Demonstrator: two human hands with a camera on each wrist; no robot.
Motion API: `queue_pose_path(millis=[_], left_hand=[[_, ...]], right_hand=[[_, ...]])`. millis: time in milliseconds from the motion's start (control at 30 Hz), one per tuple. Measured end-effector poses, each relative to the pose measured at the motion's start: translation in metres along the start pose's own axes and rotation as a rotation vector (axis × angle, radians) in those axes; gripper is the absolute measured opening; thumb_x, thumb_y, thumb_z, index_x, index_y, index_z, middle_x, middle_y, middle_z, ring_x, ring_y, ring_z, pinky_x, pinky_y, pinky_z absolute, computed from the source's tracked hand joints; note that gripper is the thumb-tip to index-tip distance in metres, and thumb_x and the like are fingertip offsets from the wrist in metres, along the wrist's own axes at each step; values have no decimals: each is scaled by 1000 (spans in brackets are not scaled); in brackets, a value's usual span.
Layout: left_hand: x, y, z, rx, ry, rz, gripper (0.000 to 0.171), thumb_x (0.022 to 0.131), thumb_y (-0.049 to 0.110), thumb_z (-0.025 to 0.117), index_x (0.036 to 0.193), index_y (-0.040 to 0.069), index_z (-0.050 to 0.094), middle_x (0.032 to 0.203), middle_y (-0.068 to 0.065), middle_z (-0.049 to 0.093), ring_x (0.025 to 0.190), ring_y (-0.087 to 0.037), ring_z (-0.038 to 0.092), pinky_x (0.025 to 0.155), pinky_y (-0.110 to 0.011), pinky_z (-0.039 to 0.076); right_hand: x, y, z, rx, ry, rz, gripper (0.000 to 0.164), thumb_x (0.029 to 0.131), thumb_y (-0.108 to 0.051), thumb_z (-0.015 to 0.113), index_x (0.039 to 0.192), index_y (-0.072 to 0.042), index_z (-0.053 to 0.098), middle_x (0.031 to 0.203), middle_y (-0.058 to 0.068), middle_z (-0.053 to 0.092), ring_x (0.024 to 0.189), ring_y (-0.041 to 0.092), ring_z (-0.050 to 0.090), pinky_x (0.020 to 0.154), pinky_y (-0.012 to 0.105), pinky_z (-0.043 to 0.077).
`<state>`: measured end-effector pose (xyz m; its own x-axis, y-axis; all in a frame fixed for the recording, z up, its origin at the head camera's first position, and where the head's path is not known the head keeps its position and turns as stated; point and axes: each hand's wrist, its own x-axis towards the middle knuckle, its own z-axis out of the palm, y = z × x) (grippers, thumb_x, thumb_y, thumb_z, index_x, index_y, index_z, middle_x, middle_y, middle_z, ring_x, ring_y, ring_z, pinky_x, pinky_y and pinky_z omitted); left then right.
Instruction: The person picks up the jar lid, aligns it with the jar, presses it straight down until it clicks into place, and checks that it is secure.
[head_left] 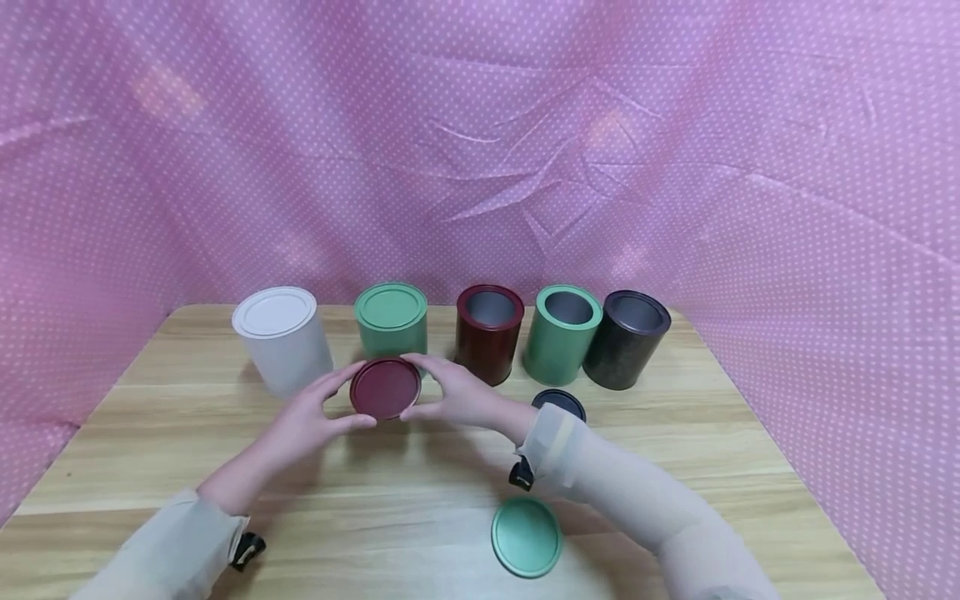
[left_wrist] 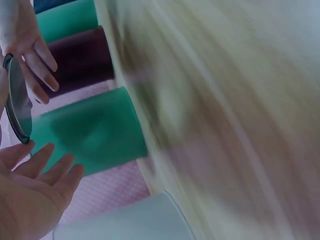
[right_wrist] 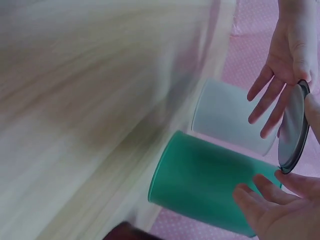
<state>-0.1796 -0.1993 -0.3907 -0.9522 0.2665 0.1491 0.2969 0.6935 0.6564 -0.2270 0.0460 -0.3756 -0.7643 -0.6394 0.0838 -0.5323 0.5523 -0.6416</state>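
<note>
Held lid point(head_left: 385, 389): dark red (grey underneath); front lid point(head_left: 527, 538): green; leftmost can point(head_left: 292, 358): white; rightmost can point(head_left: 624, 357): near-black; tabletop point(head_left: 405, 533): pale, wood-grained; backdrop point(head_left: 525, 125): pink, white-dotted

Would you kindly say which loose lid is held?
The dark red lid, held between the left hand and right hand; the green lid and black lid lie on the table.

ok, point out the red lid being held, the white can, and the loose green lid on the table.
Red lid point(head_left: 386, 389): head view, middle of its red face.
White can point(head_left: 288, 357): head view, side wall below the rim.
Green lid point(head_left: 527, 537): head view, middle of its upturned face.
</note>
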Motion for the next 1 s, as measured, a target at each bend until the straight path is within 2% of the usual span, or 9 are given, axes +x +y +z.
queue_pose_path(millis=[167,500,667,800,1000], left_hand=[[9,11,6,-34,-10,34,83,78,41,78,146,9,42,150,-17,42,138,-43,37,109,-63,32],[30,40,11,-35,23,122,81,77,33,81,145,8,44,147,-16,46,136,-39,41,108,-60,35],[38,54,13,-50,19,125,81,76,32,82,144,9,46,146,-17,47,135,-39,42,108,-59,36],[47,65,14,-51,5,121,82,76,36,82,145,13,45,149,-12,45,138,-34,40,111,-57,34],[61,78,14,-31,-12,151,82,76,39,82,145,16,45,150,-12,44,140,-33,37,112,-56,33]], right_hand=[[-10,7,-10,6,38,-34,75,80,-31,80,144,-13,45,141,7,52,133,21,47,111,39,39],[-27,17,-36,1,103,-88,76,80,-26,80,144,-11,44,142,8,52,132,22,48,110,41,40],[-36,19,-49,-37,137,-92,75,79,-25,81,143,-8,46,140,10,52,130,23,49,110,42,41],[-42,20,-59,-51,166,-99,75,79,-23,81,142,-6,46,139,12,53,128,25,51,107,43,42],[-49,21,-75,-65,194,-84,75,78,-20,81,143,-6,45,138,14,53,126,28,51,104,47,44]])
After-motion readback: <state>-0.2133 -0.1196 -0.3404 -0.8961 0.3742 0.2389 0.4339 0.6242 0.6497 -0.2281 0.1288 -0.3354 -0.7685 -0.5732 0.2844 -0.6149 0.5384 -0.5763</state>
